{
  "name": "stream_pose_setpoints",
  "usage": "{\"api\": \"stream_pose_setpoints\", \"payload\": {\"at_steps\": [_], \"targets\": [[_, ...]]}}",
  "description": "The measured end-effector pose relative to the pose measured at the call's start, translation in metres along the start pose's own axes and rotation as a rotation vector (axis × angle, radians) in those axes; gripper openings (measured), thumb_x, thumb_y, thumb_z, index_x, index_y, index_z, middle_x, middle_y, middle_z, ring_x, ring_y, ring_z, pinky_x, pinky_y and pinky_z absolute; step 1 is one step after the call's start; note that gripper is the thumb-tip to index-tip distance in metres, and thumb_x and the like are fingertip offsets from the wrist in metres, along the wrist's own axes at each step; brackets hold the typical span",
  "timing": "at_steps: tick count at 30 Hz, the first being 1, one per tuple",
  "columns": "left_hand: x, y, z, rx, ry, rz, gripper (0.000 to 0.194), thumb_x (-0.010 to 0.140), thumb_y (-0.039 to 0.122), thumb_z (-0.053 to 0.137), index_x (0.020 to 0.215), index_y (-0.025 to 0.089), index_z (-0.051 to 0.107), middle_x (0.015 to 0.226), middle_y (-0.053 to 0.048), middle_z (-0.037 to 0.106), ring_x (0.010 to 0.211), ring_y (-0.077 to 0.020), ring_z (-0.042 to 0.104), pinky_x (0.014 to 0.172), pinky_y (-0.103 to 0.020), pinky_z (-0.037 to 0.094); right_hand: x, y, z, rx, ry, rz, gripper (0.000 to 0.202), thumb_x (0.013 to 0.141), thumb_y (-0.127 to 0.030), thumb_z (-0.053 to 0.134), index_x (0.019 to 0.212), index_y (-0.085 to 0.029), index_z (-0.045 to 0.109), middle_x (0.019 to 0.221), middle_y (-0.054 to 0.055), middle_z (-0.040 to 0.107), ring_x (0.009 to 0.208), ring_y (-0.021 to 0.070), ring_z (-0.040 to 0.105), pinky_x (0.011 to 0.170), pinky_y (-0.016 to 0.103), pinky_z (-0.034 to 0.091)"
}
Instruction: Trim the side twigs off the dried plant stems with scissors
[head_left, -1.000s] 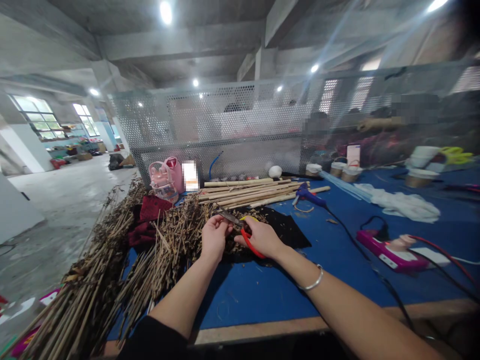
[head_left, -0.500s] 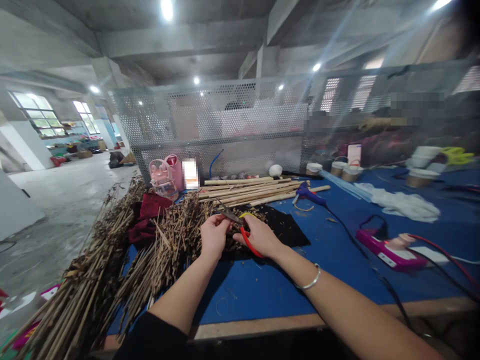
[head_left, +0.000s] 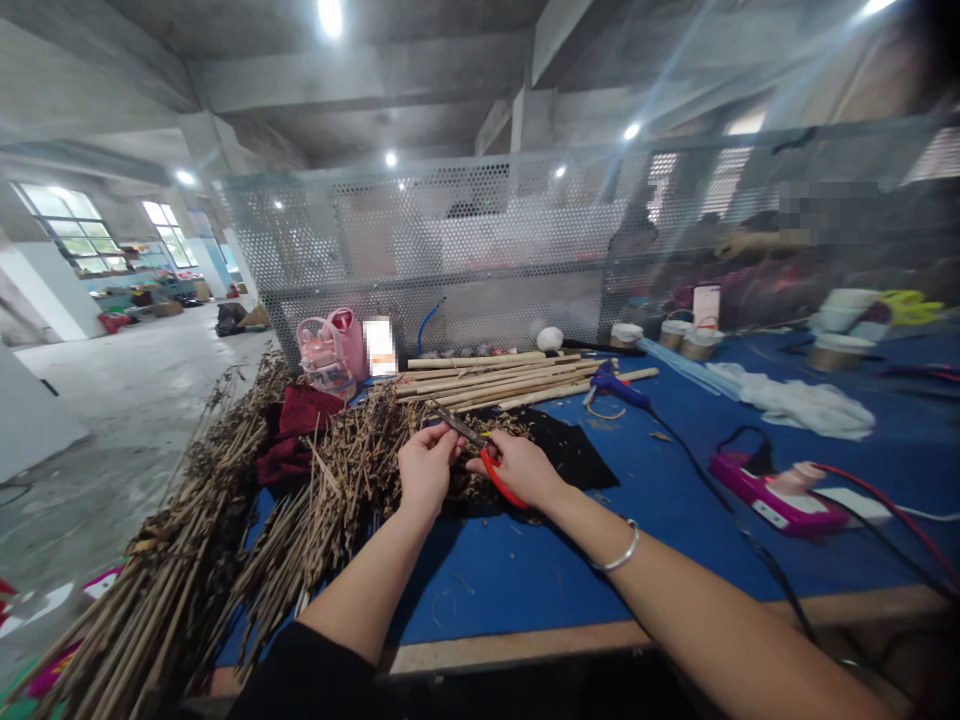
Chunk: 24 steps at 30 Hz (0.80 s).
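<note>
Head view: right hand (head_left: 523,466) grips scissors (head_left: 501,482), open table (head_left: 525,585) toward near edge (head_left: 525,647).

The tabletop (head_left: 487,590) is deep blue. On it, scissors (head_left: 501,482) have a bright red handle and dark grey blades. Relative to the scissors: left, dried stems (head_left: 330,500) in mottled brown and tan, and wine-red cloth (head_left: 304,412); behind, pale straw-coloured sticks (head_left: 517,380) and a silvery panel (head_left: 420,235) patterned with dark dots; right, a purple-blue glue gun (head_left: 621,388), white plastic (head_left: 817,405) and a magenta-and-white power strip (head_left: 776,500).
</note>
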<state>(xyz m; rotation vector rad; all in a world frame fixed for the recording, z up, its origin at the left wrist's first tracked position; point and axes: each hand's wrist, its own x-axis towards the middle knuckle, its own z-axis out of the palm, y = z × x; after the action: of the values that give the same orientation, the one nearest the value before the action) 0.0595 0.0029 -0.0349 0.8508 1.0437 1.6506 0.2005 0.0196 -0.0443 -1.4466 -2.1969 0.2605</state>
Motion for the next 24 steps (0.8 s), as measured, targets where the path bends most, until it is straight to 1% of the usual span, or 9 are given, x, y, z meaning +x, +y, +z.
{"api": "stream_pose_setpoints", "payload": {"at_steps": [3,5,9,11,13,16,19,24], "targets": [[0.0027,-0.0019,-0.0013,-0.032,-0.005,-0.018,0.022,0.06,0.021,0.067,0.079,0.01,0.062,0.067,-0.002,0.064,0.058,-0.0085,0.058,0.059,-0.02,0.045,0.0011,0.0016,-0.0006,-0.042,-0.007,0.016,0.036,0.073,-0.056,0.051,0.072,-0.02,0.05,0.065,0.001,0.059,0.058,0.0142,0.055,0.05,0.022,0.029],[0.0037,-0.0024,-0.002,-0.057,-0.019,-0.018,0.024,0.06,0.02,0.067,0.081,0.01,0.06,0.067,-0.002,0.063,0.059,-0.0078,0.058,0.06,-0.02,0.045,0.0012,0.0024,-0.0009,-0.063,-0.007,0.018,0.036,0.072,-0.057,0.052,0.075,-0.021,0.051,0.067,0.001,0.06,0.061,0.0152,0.056,0.051,0.022,0.029],[0.0023,-0.0007,-0.0018,-0.076,-0.03,0.028,0.031,0.06,0.018,0.065,0.087,0.013,0.051,0.061,0.002,0.061,0.056,-0.0074,0.057,0.058,-0.019,0.044,0.0001,0.0024,-0.0009,-0.065,-0.009,-0.02,0.041,0.069,-0.057,0.055,0.087,-0.02,0.05,0.074,0.002,0.06,0.068,0.0163,0.057,0.055,0.023,0.031],[0.0012,0.0001,-0.0018,-0.042,-0.031,0.06,0.032,0.06,0.017,0.064,0.087,0.015,0.047,0.063,0.001,0.062,0.056,-0.0081,0.058,0.056,-0.019,0.043,-0.0005,0.0014,-0.0011,-0.052,-0.008,-0.052,0.042,0.068,-0.056,0.057,0.088,-0.02,0.05,0.078,0.002,0.058,0.069,0.0159,0.055,0.056,0.023,0.032],[0.0007,-0.0001,-0.0021,0.012,-0.043,0.089,0.029,0.061,0.017,0.063,0.084,0.016,0.045,0.066,0.0,0.063,0.057,-0.0092,0.059,0.055,-0.019,0.043,-0.0008,0.0002,-0.0014,-0.05,0.003,-0.069,0.041,0.067,-0.054,0.06,0.086,-0.019,0.049,0.079,0.002,0.057,0.069,0.0153,0.054,0.057,0.023,0.032],[0.0015,-0.0021,-0.0031,0.075,-0.06,0.143,0.026,0.062,0.02,0.063,0.079,0.017,0.043,0.061,0.001,0.061,0.053,-0.0089,0.057,0.052,-0.018,0.041,-0.0013,-0.0014,-0.0013,-0.044,0.026,-0.077,0.04,0.066,-0.052,0.061,0.084,-0.019,0.049,0.079,0.002,0.055,0.069,0.0148,0.053,0.058,0.023,0.033],[0.0024,-0.0034,-0.004,0.11,-0.036,0.188,0.025,0.062,0.021,0.063,0.078,0.018,0.043,0.054,0.005,0.057,0.048,-0.008,0.054,0.051,-0.018,0.04,-0.0018,-0.002,0.0002,-0.026,0.037,-0.056,0.036,0.07,-0.05,0.058,0.084,-0.019,0.048,0.076,0.001,0.056,0.066,0.0141,0.053,0.055,0.022,0.032],[0.0016,-0.0006,-0.0042,0.154,-0.002,0.216,0.025,0.063,0.022,0.062,0.077,0.019,0.041,0.055,0.005,0.056,0.05,-0.0089,0.056,0.051,-0.018,0.041,-0.0012,-0.0011,0.0018,-0.023,0.017,-0.025,0.032,0.071,-0.051,0.057,0.076,-0.02,0.048,0.066,-0.001,0.056,0.057,0.0126,0.052,0.05,0.022,0.029]]}}
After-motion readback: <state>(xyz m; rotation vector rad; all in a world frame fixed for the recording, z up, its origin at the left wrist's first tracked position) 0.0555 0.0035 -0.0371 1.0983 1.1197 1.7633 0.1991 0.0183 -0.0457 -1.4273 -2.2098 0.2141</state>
